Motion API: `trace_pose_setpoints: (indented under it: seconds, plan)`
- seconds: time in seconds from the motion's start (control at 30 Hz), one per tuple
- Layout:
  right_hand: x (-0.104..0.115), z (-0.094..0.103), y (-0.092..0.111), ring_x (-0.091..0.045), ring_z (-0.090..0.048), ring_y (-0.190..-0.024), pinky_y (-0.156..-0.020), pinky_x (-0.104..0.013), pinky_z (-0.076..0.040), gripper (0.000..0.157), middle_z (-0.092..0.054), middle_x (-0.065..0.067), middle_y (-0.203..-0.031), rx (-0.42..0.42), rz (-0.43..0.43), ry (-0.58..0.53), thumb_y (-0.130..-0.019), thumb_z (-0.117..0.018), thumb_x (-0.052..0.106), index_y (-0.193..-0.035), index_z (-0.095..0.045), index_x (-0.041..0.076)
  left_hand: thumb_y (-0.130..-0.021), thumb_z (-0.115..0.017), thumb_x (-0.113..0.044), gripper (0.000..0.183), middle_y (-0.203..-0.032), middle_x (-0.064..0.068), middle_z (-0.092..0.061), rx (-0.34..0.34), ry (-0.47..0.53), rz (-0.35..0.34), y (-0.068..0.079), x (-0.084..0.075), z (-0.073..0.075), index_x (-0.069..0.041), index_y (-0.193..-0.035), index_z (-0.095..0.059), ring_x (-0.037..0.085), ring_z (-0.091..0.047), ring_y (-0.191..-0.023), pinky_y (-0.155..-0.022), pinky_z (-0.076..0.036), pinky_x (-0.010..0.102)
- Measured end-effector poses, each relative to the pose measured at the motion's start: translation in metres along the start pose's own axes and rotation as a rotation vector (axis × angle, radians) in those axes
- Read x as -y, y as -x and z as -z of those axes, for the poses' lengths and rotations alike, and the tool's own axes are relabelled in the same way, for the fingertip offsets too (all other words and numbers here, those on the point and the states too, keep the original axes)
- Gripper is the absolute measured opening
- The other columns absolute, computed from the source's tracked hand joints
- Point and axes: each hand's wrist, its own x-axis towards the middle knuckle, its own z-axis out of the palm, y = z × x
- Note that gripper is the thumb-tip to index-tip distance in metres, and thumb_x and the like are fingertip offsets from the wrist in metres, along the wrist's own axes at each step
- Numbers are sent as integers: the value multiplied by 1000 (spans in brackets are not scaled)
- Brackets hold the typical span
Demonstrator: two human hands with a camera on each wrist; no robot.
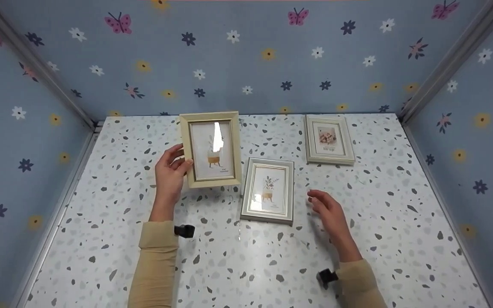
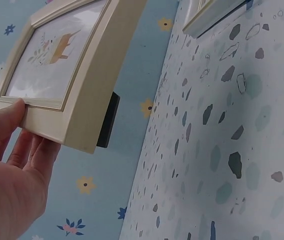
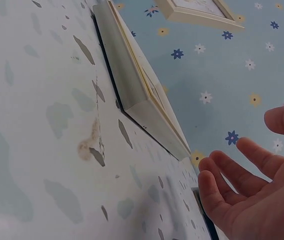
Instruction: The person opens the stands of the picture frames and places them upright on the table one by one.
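Left grip (image 1: 169,175) is pinching cream picture frame (image 1: 212,149) by left border (image 1: 186,143) | right grip (image 1: 331,216) is hovering half-spread, empty, near silver picture frame (image 1: 268,190) | advised: supporting border, sparing glass (image 1: 202,145)

Cream frame (image 1: 211,150) in left hand (image 1: 171,174), apparently aloft

Cream frame (image 1: 237,149) partly cut off in left wrist view; caption (image 1: 224,170) too small to read.
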Motion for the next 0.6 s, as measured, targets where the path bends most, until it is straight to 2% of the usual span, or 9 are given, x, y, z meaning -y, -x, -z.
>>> trace_pose_setpoints:
  seconds: [0.13,0.37,0.6]
  plan:
    - [1,-1,0,-20,-57,-122,-98,-32,-48,32,-61,-8,-132,1,3,2,-105,-53,22,-132,-60,6,-92,-67,4,48,-126,14,-57,23,11,-15,4,-2,-3,-7,-137,-55,27,-61,-108,-84,-55,31]
    - [3,-2,-2,-26,-54,-126,-94,-26,-48,36,-59,-14,-135,26,13,-18,-105,-54,20,-135,-57,0,-90,-68,7,49,-124,15,-57,60,49,-16,11,-1,-9,-7,-135,-54,29,-61,-109,-83,-56,34]
    - [17,-3,5,-33,-52,-128,-99,-36,-48,34,-56,-20,-136,52,-24,-40,-105,-51,12,-134,-55,-5,-90,-68,8,48,-123,17,-58,111,71,-2,22,1,-19,-5,-133,-53,30,-62,-107,-83,-57,36]
